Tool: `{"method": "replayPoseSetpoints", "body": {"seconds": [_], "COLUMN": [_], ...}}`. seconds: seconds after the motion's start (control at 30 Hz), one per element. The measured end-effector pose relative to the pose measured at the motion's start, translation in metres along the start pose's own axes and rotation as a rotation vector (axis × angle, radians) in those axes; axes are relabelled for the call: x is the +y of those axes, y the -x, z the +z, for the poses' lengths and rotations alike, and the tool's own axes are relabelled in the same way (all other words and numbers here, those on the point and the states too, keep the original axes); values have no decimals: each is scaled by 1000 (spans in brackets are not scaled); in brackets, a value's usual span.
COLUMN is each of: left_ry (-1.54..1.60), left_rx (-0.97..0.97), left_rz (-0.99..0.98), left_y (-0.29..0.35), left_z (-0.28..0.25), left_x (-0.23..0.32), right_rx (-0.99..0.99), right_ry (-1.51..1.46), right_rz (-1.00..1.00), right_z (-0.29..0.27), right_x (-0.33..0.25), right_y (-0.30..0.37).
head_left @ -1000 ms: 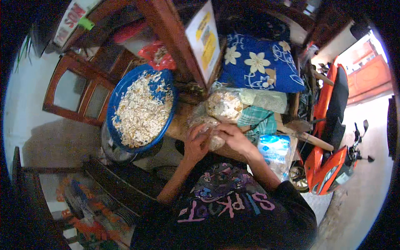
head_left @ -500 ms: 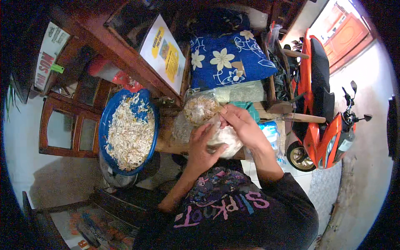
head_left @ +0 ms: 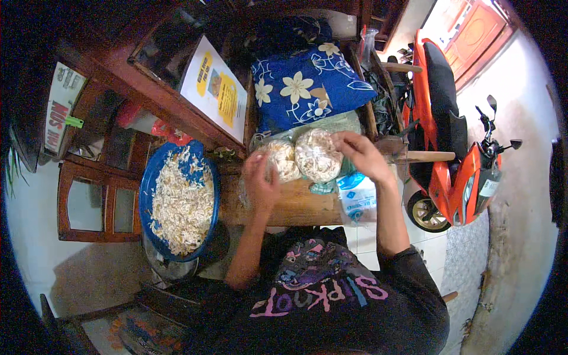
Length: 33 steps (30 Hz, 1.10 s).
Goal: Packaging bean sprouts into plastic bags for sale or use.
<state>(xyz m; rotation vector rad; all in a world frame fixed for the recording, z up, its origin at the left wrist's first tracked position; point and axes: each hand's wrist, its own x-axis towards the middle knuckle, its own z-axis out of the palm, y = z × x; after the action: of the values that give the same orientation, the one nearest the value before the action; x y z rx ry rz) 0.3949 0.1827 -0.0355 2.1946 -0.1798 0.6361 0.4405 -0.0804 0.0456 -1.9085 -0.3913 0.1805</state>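
Note:
My right hand (head_left: 360, 155) grips a clear plastic bag of pale chips (head_left: 316, 156) by its top right edge, over the far side of a wooden bench (head_left: 296, 204). A second filled bag (head_left: 280, 158) lies just left of it on the bench. My left hand (head_left: 260, 180) hovers with loosely curled fingers at the left edge of that second bag, nothing seen in it. A blue basin heaped with the same pale chips (head_left: 180, 201) stands to the left of the bench.
A blue pillow with white flowers (head_left: 305, 92) lies beyond the bags. A yellow-and-white poster (head_left: 216, 89) leans on a wooden cabinet (head_left: 112, 136) at left. A white-and-blue plastic packet (head_left: 357, 198) hangs at the bench's right. An orange motorbike (head_left: 452, 148) stands at right.
The filled bag went from between both hands close to my body out to the far side of the bench. My left hand came off it; my right hand still grips it.

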Motion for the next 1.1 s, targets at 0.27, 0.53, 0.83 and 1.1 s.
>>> {"method": "replayPoseSetpoints", "body": {"seconds": [0.27,0.53,0.83,1.1], "left_ry": [-44,395,915,591], "left_rx": [-39,-595,-962,-801], "left_rz": [-71,-280,-834,-367], "left_y": [31,71,80,94], "left_z": [-15,51,148,135], "left_x": [-6,12,46,26], "right_rx": [207,-94,121,-128], "right_ry": [709,454,624,652], "right_rz": [161,486,223,428], "right_z": [-63,-57,16,-5], "right_x": [8,-6,64,8], "right_y": [93,162,165,162]}}
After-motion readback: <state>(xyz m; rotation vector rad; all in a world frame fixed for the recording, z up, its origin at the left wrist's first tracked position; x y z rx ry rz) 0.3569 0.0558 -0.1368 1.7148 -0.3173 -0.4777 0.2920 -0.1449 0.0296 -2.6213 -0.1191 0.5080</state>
